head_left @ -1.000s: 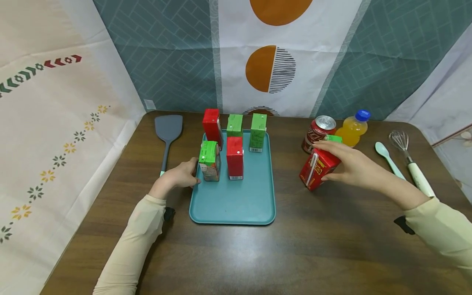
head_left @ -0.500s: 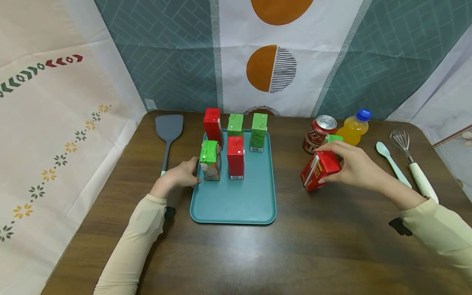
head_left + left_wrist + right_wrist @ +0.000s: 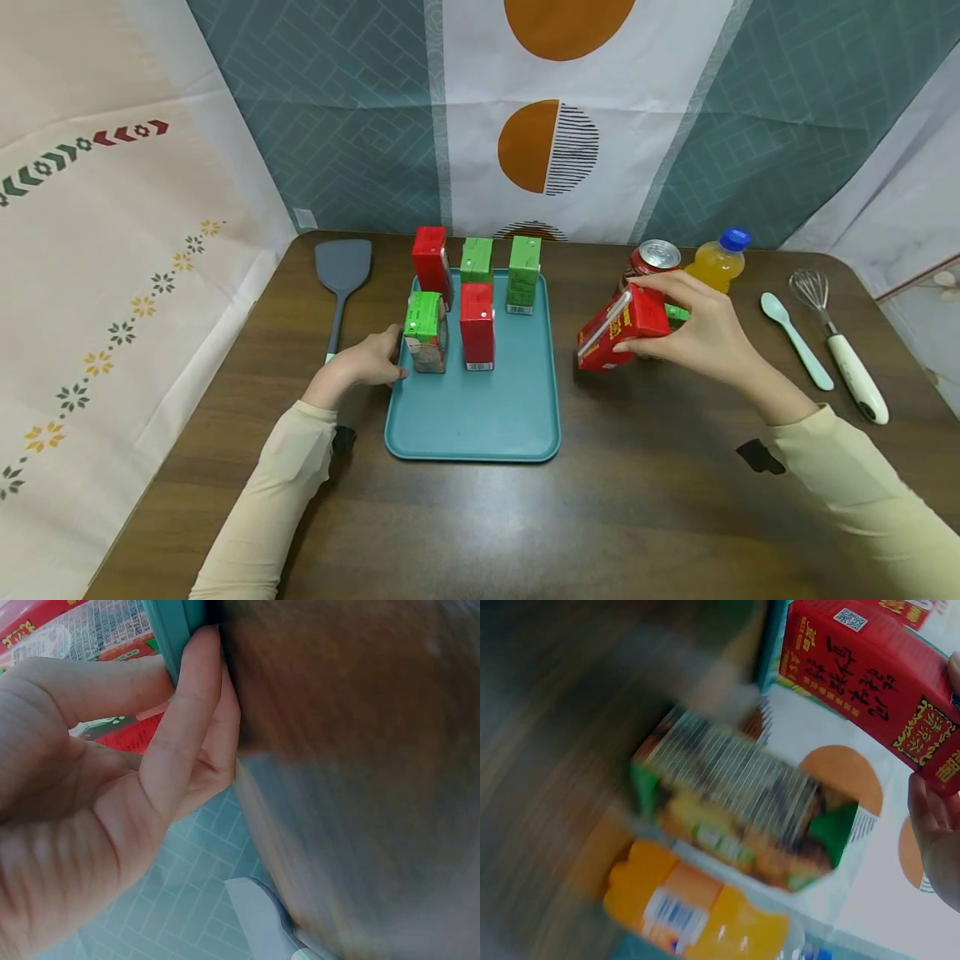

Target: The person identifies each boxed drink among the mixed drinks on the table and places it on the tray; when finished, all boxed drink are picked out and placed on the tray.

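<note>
My left hand [image 3: 367,358] pinches the left rim of a teal tray [image 3: 487,425]; in the left wrist view the thumb and fingers [image 3: 191,712] meet at that rim. On the tray stand several upright drink cartons, among them a red carton [image 3: 477,329] and a green-topped carton [image 3: 426,333]. Right of the tray, my right hand [image 3: 701,325] holds a tilted red drink carton [image 3: 618,329] with a white straw on its side. In the right wrist view this carton [image 3: 877,682] lies between thumb and fingers, only partly seen.
Behind the right hand are a green-topped carton [image 3: 677,313], mostly hidden, a soda can [image 3: 656,257] and an orange drink bottle [image 3: 717,265]. Farther right lie a mint spoon [image 3: 797,340] and a whisk [image 3: 847,358]. A grey spatula [image 3: 342,271] lies left of the tray.
My right hand has moved left toward the tray with the red carton, which has come off the table and tilts more. The left hand has stayed at the tray's rim.
</note>
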Tool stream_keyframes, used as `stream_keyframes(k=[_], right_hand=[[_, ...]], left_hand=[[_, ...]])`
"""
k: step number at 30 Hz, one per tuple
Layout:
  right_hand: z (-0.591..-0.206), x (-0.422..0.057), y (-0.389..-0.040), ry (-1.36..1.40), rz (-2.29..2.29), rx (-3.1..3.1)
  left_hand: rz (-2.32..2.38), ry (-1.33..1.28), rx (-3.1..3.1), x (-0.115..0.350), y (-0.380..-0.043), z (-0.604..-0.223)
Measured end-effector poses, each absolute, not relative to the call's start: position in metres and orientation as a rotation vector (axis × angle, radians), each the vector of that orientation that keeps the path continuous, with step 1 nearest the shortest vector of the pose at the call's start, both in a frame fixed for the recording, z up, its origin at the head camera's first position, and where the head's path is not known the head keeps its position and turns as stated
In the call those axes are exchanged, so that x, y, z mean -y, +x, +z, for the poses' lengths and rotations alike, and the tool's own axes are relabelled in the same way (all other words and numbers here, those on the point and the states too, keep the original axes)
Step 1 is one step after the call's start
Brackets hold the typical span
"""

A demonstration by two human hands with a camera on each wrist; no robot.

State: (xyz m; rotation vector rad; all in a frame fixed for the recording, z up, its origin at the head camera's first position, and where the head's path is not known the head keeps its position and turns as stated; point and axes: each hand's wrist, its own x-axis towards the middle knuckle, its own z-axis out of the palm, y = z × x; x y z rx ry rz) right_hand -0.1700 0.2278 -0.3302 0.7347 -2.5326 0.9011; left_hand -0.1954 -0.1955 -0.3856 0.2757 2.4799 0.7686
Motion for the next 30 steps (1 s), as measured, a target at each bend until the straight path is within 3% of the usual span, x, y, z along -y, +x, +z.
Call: stream_keyframes(k=[19, 30], right_hand=[[-0.334, -0.143, -0.202, 0.899, 1.083, 2.492], [-0.350, -0.122, -0.209, 0.918, 1.024, 2.582]], left_hand=[[0.789, 0.272, -2.477, 0.196, -0.194, -0.384], [0.796, 0.272, -2.477, 0.195, -0.194, -0.385]])
